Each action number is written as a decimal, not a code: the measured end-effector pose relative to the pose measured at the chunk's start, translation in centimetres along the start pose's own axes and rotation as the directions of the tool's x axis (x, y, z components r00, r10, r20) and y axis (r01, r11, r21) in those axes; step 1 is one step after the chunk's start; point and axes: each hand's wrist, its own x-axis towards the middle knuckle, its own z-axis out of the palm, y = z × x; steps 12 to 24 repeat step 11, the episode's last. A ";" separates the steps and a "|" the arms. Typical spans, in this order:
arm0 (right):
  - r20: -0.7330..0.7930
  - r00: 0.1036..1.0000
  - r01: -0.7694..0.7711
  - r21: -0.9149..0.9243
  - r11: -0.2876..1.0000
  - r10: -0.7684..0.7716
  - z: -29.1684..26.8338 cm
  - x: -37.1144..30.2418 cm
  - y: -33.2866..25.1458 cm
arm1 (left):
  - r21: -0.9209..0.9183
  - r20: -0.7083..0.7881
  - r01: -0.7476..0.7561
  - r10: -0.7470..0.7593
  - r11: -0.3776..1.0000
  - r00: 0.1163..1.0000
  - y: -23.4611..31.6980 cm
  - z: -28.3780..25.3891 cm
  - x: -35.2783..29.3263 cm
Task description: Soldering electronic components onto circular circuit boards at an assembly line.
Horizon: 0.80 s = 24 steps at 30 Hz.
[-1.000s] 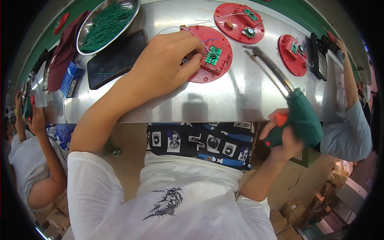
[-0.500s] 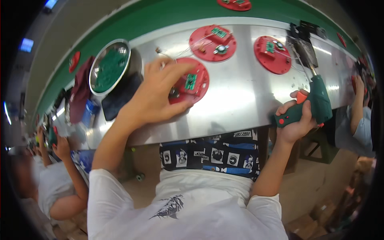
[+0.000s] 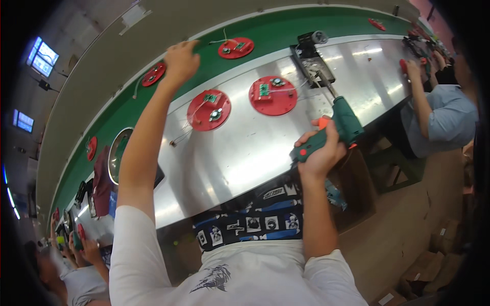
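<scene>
Hands first: the right hand [image 3: 320, 153] is wrapped shut around the grip of a green power screwdriver [image 3: 334, 127], held just over the near edge of the steel tabletop [image 3: 245, 153] with its bit pointing away toward a small metal fixture [image 3: 314, 69]. The left hand [image 3: 179, 61] is stretched far out over the green conveyor belt [image 3: 286, 30], fingers loosely curled and holding nothing, between one red disc [image 3: 153, 74] and another [image 3: 236, 47] riding on the belt.

Two more red discs [image 3: 209, 109] [image 3: 273, 95] lie flat on the tabletop, each carrying a small green circuit board and thin wires. These discs look like light, stiff plastic, easy to slide or lift by the rim. The boards and trailing wires look delicate, so the bare edge is probably the safest place to take hold, away from the parts. The screwdriver seems heavier and solid; a full-palm grip on its handle suits it, as now.

A person in a blue shirt [image 3: 439, 120] works at the right end of the line.
</scene>
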 end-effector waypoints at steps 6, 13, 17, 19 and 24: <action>-0.055 0.997 -0.060 -0.042 0.997 0.058 1.8 -0.4 0.1 | -0.140 0.231 0.051 -0.017 0.989 0.973 8.6 5.6 5.6; -0.059 0.998 -0.017 -0.042 0.999 0.015 1.6 0.0 -0.5 | -0.053 0.540 0.108 -0.062 0.993 0.840 10.1 4.8 8.2; -0.059 0.998 -0.017 -0.042 0.999 0.015 1.6 0.0 -0.5 | -0.053 0.540 0.108 -0.062 0.993 0.840 10.1 4.8 8.2; -0.059 0.998 -0.017 -0.042 0.999 0.015 1.6 0.0 -0.5 | -0.053 0.540 0.108 -0.062 0.993 0.840 10.1 4.8 8.2; -0.059 0.998 -0.017 -0.042 0.999 0.015 1.6 0.0 -0.5 | -0.053 0.540 0.108 -0.062 0.993 0.840 10.1 4.8 8.2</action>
